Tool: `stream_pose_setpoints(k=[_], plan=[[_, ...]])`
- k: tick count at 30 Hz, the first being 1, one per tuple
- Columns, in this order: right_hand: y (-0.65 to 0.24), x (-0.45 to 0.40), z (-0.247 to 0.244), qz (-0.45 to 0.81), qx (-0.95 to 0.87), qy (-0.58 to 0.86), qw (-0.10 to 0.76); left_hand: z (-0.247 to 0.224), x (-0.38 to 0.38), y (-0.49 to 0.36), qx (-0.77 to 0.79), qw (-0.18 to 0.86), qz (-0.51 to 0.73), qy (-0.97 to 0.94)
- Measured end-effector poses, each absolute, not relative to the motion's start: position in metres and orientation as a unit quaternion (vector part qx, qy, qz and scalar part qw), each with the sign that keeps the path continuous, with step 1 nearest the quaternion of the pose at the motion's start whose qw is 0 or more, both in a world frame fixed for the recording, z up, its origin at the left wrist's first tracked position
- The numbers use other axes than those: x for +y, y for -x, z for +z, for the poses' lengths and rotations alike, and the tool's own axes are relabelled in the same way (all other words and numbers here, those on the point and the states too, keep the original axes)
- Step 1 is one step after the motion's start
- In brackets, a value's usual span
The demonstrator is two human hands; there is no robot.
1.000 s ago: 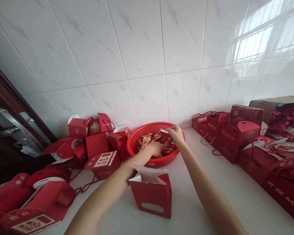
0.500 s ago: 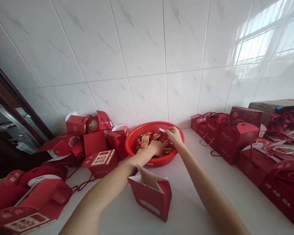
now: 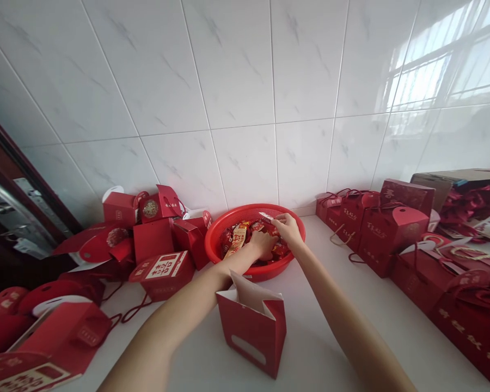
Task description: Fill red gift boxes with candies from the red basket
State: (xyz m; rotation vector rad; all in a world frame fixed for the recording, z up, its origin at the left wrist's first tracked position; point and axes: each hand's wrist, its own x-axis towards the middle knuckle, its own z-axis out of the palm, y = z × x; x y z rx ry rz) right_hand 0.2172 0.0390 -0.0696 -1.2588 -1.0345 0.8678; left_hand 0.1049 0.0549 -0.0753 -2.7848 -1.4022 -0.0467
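A red plastic basket (image 3: 286, 265) stands by the wall, holding many small red wrapped sweets (image 3: 227, 239) and a yellow-and-red packet (image 3: 239, 238). My left hand (image 3: 264, 245) is down among the sweets, its fingers curled and partly hidden; what they grip cannot be made out. Over the basket's right side, my right hand (image 3: 289, 227) pinches a small white-and-red wrapped sweet (image 3: 266, 216) between thumb and fingers. Nearer to me, between my forearms, an upright red paper box (image 3: 251, 332) has its top open. My left forearm passes close to its left edge.
Several red gift boxes (image 3: 165, 272) with cord handles are heaped on the left of the white tabletop (image 3: 310, 332). More red boxes (image 3: 392, 234) line the right side, near a cardboard carton (image 3: 433, 185) of dark red material. A tiled wall (image 3: 245, 158) rises behind.
My right hand has lifted the small wrapped sweet slightly up and left. The left hand's fingers have drawn in a little among the sweets. The view has shifted slightly.
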Motion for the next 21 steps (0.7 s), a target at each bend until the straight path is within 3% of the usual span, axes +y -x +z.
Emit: stream_pose_setpoints(k=[10,21], plan=[[-0.221,0.043,-0.070,0.395,-0.399,0.537,0.630,-0.052,0.063,-0.080,-0.540,-0.050,-0.148,0.827],[-0.220,0.032,-0.062,0.468,-0.461,0.417,0.628,-0.047,0.061,-0.076,-0.472,-0.126,-0.330,0.807]])
